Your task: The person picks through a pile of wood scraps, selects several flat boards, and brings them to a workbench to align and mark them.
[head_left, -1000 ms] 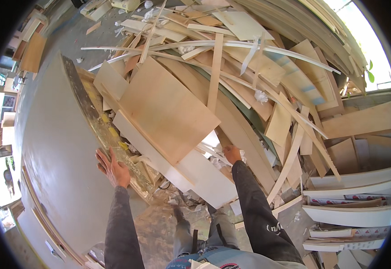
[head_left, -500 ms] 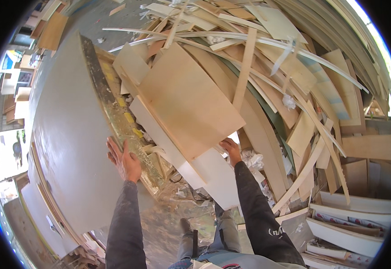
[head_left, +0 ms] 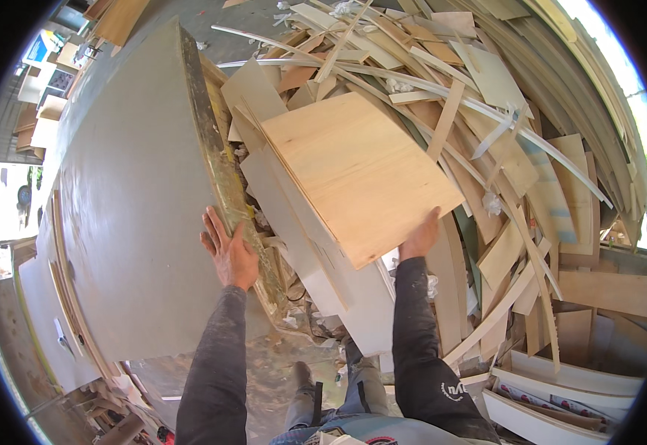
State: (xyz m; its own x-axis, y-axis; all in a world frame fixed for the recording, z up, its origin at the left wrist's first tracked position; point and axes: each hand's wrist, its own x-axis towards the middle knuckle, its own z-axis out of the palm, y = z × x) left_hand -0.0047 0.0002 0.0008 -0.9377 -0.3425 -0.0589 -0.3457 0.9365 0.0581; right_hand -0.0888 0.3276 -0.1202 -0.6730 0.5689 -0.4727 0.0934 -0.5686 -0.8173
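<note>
In the head view, my right hand [head_left: 421, 236] grips the near right edge of a square, light plywood board [head_left: 360, 174]. Its fingers are partly hidden by the board, which rests tilted over other panels. Beneath it lie a pale plywood offcut and a white panel [head_left: 368, 304]. My left hand [head_left: 230, 252] lies with fingers spread on the right edge of a large grey tabletop-like sheet [head_left: 130, 215], holding nothing. That sheet's worn, paint-stained edge [head_left: 216, 141] runs between my two hands and the far side.
Wood strips and panel offcuts lie in a heap [head_left: 449, 96] ahead and to the right. Long curved boards [head_left: 568, 89] lean at the far right. White drawer-like trays [head_left: 560, 415] stand at lower right. Debris litters the floor by my feet.
The plywood board has shifted right and tilted over the white panel, with my right hand moving along with it. My left hand stays on the sheet's edge. The view has turned slightly.
</note>
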